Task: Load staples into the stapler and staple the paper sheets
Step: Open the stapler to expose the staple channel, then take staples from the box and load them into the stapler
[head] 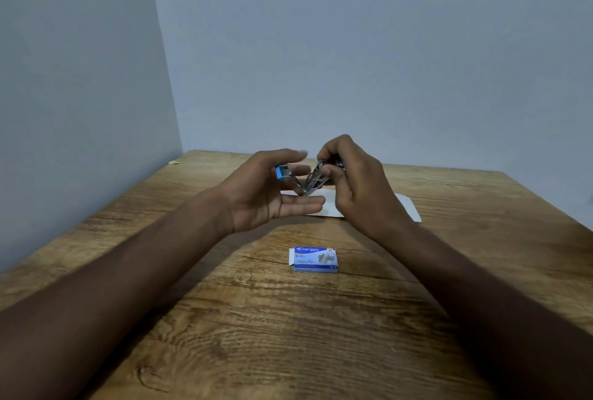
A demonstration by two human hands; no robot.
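Note:
A small stapler [309, 179] with a blue top and metal body is swung open in a V and held above the table between both hands. My left hand [272, 194] grips its blue end between thumb and fingers, palm turned up. My right hand [356, 187] pinches the other metal arm from above. White paper sheets [407, 207] lie flat on the table behind and under my hands, mostly hidden by them. A blue and white staple box [316, 259] rests nearer to me, its left flap open. Whether staples sit in the stapler cannot be seen.
The wooden table [288, 335] stands in a corner of pale blue-grey walls. A tiny yellow scrap [173, 162] lies at the table's far left edge by the wall.

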